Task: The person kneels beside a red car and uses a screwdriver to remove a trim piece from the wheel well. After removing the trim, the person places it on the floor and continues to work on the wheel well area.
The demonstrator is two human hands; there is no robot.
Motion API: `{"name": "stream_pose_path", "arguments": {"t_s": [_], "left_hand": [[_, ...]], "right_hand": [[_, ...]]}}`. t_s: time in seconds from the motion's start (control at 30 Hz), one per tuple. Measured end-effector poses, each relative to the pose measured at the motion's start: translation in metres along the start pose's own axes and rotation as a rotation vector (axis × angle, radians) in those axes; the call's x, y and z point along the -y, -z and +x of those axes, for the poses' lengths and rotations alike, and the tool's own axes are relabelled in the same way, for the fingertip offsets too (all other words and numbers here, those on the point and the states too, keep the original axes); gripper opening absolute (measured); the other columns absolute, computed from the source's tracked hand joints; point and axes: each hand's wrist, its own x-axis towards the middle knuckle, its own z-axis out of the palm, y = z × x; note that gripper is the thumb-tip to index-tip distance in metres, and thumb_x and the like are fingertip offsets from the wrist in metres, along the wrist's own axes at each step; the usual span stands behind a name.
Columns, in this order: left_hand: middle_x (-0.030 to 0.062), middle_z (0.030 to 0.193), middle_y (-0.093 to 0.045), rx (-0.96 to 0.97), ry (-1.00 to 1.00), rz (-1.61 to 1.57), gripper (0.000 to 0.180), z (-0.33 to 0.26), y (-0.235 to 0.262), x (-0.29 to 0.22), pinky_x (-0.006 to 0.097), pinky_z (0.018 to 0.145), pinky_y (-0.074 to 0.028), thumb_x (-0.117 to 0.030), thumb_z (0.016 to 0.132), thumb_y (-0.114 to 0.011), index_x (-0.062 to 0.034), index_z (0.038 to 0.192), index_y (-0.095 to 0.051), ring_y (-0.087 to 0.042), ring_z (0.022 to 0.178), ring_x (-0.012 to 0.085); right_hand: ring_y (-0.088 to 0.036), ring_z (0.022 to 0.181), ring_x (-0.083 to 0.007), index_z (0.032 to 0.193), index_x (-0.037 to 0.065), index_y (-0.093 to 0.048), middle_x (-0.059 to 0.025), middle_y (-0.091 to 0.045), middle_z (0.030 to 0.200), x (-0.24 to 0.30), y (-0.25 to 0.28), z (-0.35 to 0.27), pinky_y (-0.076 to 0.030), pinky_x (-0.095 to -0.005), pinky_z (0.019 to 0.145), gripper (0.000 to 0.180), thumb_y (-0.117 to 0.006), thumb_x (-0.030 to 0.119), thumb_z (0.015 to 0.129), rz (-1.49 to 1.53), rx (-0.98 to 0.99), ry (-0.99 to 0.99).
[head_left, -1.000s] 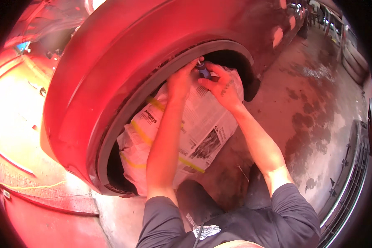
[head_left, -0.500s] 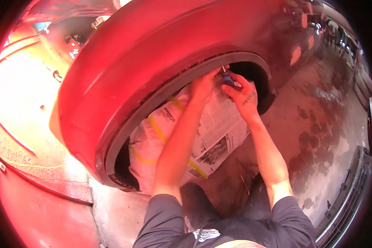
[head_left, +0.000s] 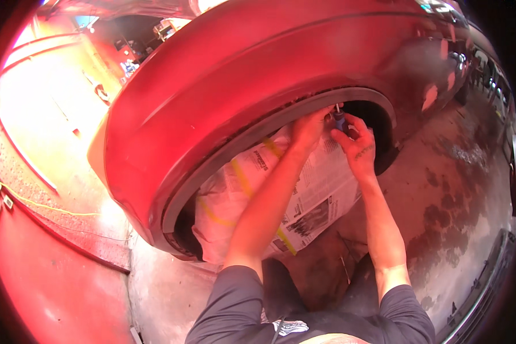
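Note:
My right hand (head_left: 359, 148) is closed round the dark blue handle of a screwdriver (head_left: 340, 121). Its short metal shaft points up at the underside of the dark wheel arch trim (head_left: 258, 125). Just left of it, my left hand (head_left: 309, 129) reaches to the trim's lower edge with its fingers drawn together near the shaft. Those fingertips are partly hidden, and what they pinch is too small to make out. Behind both forearms, newspaper (head_left: 327, 172) held with yellow tape (head_left: 242, 176) covers the wheel. The trim edges a red car body (head_left: 223, 74).
Stained concrete floor (head_left: 436, 229) spreads to the right. A long dark part with a bright strip (head_left: 479, 309) lies at the lower right. On the left, a yellow cord (head_left: 51, 206) runs along a low red ledge (head_left: 57, 252). Dull patches mark the car's right end.
The whole view has shifted, so car and hands sit farther right and slightly lower in the picture. Both hands stay at the same part of the trim, the screwdriver still in my right.

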Motion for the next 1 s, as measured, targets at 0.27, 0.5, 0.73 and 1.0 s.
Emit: {"name": "stream_pose_path", "arguments": {"t_s": [0.27, 0.5, 0.73, 1.0], "left_hand": [[0.0059, 0.101, -0.068, 0.045, 0.032, -0.111, 0.016, -0.001, 0.001, 0.001, 0.028, 0.072, -0.045, -0.009, 0.093, -0.061, -0.0062, 0.107, -0.065, -0.061, 0.091, 0.0157], [0.0057, 0.100, -0.068, 0.016, 0.053, -0.077, 0.016, -0.001, -0.002, 0.000, 0.027, 0.073, -0.045, -0.013, 0.093, -0.058, -0.0048, 0.104, -0.067, -0.061, 0.090, 0.0142], [0.0082, 0.102, -0.068, 0.084, 0.108, -0.060, 0.021, 0.005, 0.008, 0.011, 0.030, 0.075, -0.047, -0.014, 0.093, -0.055, -0.0035, 0.108, -0.064, -0.063, 0.093, 0.0174], [0.0159, 0.105, -0.067, 0.145, 0.210, -0.124, 0.027, 0.009, 0.013, 0.003, 0.035, 0.077, -0.051, -0.016, 0.096, -0.051, 0.0013, 0.114, -0.061, -0.064, 0.096, 0.0250]], "right_hand": [[-0.058, 0.063, -0.0092, 0.114, 0.004, -0.067, -0.0027, -0.068, 0.094, 0.001, 0.010, 0.007, -0.044, -0.0258, 0.056, 0.031, -0.069, 0.017, 0.086, 0.342, 0.130, -0.272], [-0.053, 0.061, -0.0042, 0.116, 0.002, -0.062, -0.0001, -0.065, 0.092, 0.021, -0.002, 0.003, -0.037, -0.0200, 0.049, 0.030, -0.069, 0.012, 0.089, 0.340, 0.019, -0.144], [-0.054, 0.065, -0.0049, 0.118, 0.002, -0.063, -0.0018, -0.066, 0.085, 0.010, 0.001, -0.004, -0.041, -0.0226, 0.057, 0.032, -0.069, 0.013, 0.089, 0.269, -0.011, -0.087], [-0.060, 0.084, -0.0112, 0.122, 0.002, -0.061, -0.0047, -0.066, 0.108, 0.005, 0.009, -0.006, -0.047, -0.0248, 0.069, 0.037, -0.065, 0.007, 0.086, 0.182, -0.027, -0.033]]}}
